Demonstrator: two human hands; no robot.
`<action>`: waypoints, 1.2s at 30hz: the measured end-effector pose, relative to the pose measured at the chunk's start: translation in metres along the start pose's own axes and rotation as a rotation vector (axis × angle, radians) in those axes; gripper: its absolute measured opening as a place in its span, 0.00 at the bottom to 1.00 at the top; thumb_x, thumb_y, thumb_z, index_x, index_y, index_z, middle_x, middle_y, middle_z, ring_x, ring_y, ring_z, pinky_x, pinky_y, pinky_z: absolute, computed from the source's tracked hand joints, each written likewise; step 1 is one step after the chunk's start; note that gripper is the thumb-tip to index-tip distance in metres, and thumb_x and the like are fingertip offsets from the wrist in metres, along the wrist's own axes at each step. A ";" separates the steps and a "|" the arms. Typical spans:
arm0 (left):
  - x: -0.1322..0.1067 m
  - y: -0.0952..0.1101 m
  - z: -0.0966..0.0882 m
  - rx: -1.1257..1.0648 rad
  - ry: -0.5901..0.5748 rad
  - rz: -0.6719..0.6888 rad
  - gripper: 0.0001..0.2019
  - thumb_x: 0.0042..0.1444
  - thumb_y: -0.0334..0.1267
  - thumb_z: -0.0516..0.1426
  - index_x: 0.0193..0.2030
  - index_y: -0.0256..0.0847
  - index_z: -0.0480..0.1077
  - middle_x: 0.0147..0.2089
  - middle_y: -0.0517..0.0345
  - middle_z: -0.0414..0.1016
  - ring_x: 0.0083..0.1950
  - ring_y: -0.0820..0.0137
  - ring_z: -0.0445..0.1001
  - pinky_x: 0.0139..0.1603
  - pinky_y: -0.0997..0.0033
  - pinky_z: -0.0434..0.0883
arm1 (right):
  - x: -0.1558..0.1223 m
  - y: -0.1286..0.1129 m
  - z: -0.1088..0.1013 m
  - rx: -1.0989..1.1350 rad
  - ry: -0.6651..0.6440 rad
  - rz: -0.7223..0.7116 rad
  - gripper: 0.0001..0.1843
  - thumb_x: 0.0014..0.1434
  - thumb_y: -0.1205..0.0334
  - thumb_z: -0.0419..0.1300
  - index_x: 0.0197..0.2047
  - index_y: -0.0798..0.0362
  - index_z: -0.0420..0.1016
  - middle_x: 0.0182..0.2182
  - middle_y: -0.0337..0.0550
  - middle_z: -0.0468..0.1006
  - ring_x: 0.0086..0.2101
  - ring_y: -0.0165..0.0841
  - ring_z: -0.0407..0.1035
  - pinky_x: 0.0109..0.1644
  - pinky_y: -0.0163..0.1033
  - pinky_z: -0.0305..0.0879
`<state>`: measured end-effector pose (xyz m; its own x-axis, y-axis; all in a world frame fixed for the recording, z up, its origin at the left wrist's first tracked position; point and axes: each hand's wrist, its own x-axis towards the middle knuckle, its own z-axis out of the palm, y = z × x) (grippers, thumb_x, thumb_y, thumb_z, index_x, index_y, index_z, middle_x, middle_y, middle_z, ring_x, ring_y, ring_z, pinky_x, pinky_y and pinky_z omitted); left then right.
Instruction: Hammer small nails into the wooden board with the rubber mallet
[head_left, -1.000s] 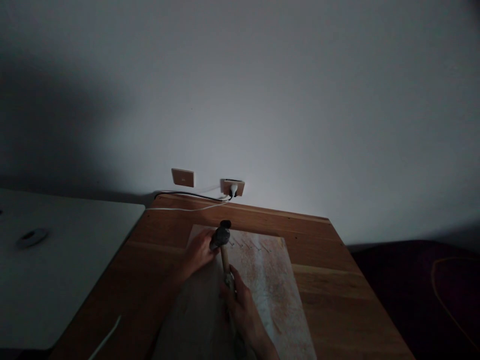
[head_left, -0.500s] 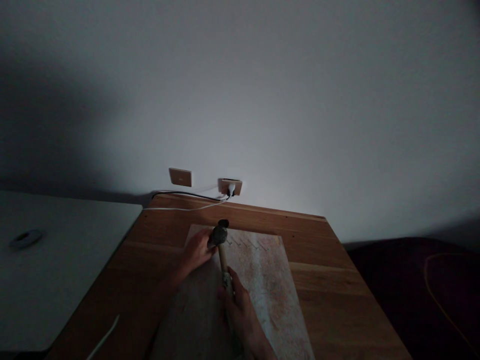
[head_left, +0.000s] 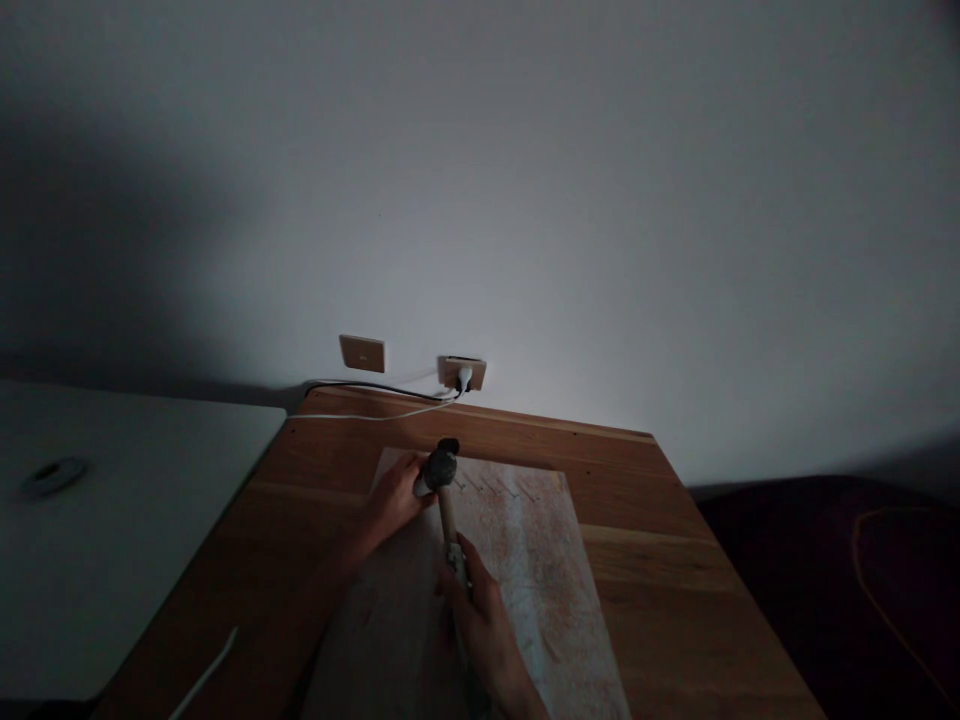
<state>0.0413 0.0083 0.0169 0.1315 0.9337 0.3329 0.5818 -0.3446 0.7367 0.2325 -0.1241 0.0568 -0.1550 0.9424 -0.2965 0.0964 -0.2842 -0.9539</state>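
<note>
My right hand [head_left: 484, 620] is wrapped around the handle of a hammer [head_left: 441, 466], whose dark metal head points away from me. My left hand [head_left: 397, 492] rests at the upper left part of a worn, whitish board [head_left: 555, 580], right beside the hammer head. Its fingers are closed together, and the head covers their tips, so what they pinch is hidden. To the right of the head, several thin nails [head_left: 514, 489] stand tilted in a row along the board's far end.
The board lies on a brown wooden table [head_left: 660, 590] against a pale wall [head_left: 570, 250]. A wall socket [head_left: 463, 374] holds a white plug, and cables [head_left: 375, 415] run left along the table's back edge. A white surface [head_left: 150, 520] adjoins on the left. Dark fabric [head_left: 810, 560] lies on the right.
Almost nothing differs. The hammer and both hands keep nearly the same place, with only a slight shift of the whole view.
</note>
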 end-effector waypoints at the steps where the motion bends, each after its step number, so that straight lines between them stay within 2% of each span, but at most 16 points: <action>1: 0.000 -0.001 0.000 0.004 0.003 -0.007 0.18 0.48 0.29 0.67 0.47 0.41 0.77 0.51 0.49 0.79 0.53 0.55 0.79 0.56 0.57 0.77 | 0.000 -0.002 0.002 0.023 0.000 0.014 0.38 0.66 0.39 0.60 0.70 0.54 0.67 0.31 0.39 0.76 0.22 0.29 0.67 0.23 0.32 0.65; 6: 0.000 0.000 0.001 0.016 0.032 -0.012 0.18 0.48 0.32 0.68 0.47 0.42 0.76 0.48 0.51 0.78 0.50 0.57 0.79 0.53 0.59 0.78 | -0.003 -0.002 0.006 0.045 0.012 0.033 0.40 0.65 0.39 0.61 0.71 0.56 0.66 0.29 0.38 0.76 0.21 0.28 0.66 0.21 0.32 0.63; 9: -0.001 0.002 0.000 -0.008 0.037 0.014 0.17 0.51 0.36 0.69 0.48 0.42 0.76 0.48 0.51 0.79 0.50 0.57 0.79 0.53 0.60 0.78 | -0.003 0.004 0.004 0.013 0.029 0.030 0.40 0.65 0.37 0.62 0.71 0.53 0.67 0.30 0.39 0.77 0.22 0.31 0.69 0.24 0.34 0.66; 12: -0.001 0.001 0.000 -0.016 0.031 0.024 0.15 0.54 0.38 0.69 0.48 0.43 0.76 0.49 0.50 0.79 0.50 0.57 0.80 0.53 0.59 0.78 | -0.004 0.007 0.001 -0.008 0.056 -0.007 0.39 0.63 0.36 0.63 0.69 0.51 0.70 0.34 0.42 0.80 0.31 0.36 0.75 0.32 0.37 0.73; 15: -0.001 -0.001 0.001 -0.011 0.017 0.032 0.15 0.54 0.34 0.68 0.49 0.44 0.76 0.50 0.51 0.80 0.52 0.57 0.80 0.55 0.60 0.77 | -0.004 0.006 0.000 -0.031 0.084 -0.036 0.38 0.63 0.35 0.63 0.68 0.50 0.72 0.40 0.45 0.81 0.41 0.40 0.77 0.42 0.41 0.76; 19: -0.002 -0.003 0.002 0.031 0.011 0.020 0.18 0.51 0.31 0.67 0.50 0.44 0.76 0.51 0.51 0.80 0.52 0.57 0.80 0.56 0.60 0.77 | -0.004 0.004 0.000 -0.054 0.080 -0.050 0.37 0.63 0.36 0.63 0.67 0.51 0.73 0.46 0.48 0.82 0.47 0.41 0.77 0.51 0.42 0.75; 25: -0.001 -0.001 0.001 0.035 -0.028 -0.005 0.17 0.54 0.31 0.65 0.51 0.43 0.76 0.49 0.51 0.80 0.49 0.59 0.80 0.52 0.62 0.77 | -0.004 0.005 -0.001 -0.043 0.062 -0.041 0.39 0.64 0.35 0.63 0.69 0.50 0.71 0.53 0.49 0.81 0.53 0.43 0.75 0.58 0.44 0.72; 29: 0.000 -0.002 0.001 0.035 -0.029 -0.009 0.18 0.52 0.31 0.66 0.51 0.43 0.76 0.49 0.50 0.80 0.50 0.57 0.80 0.53 0.61 0.77 | -0.005 0.000 -0.001 -0.008 0.015 0.003 0.40 0.65 0.34 0.61 0.70 0.51 0.68 0.58 0.51 0.79 0.54 0.44 0.75 0.58 0.45 0.72; 36: -0.001 0.000 0.001 0.069 -0.019 -0.004 0.16 0.53 0.32 0.66 0.50 0.42 0.76 0.48 0.49 0.81 0.50 0.56 0.80 0.53 0.60 0.77 | -0.005 0.000 -0.002 0.031 0.018 0.001 0.40 0.63 0.32 0.62 0.68 0.50 0.71 0.57 0.51 0.79 0.52 0.44 0.76 0.58 0.46 0.72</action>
<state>0.0417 0.0076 0.0163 0.1443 0.9369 0.3185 0.6364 -0.3344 0.6951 0.2350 -0.1287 0.0580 -0.1373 0.9450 -0.2968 0.0659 -0.2903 -0.9547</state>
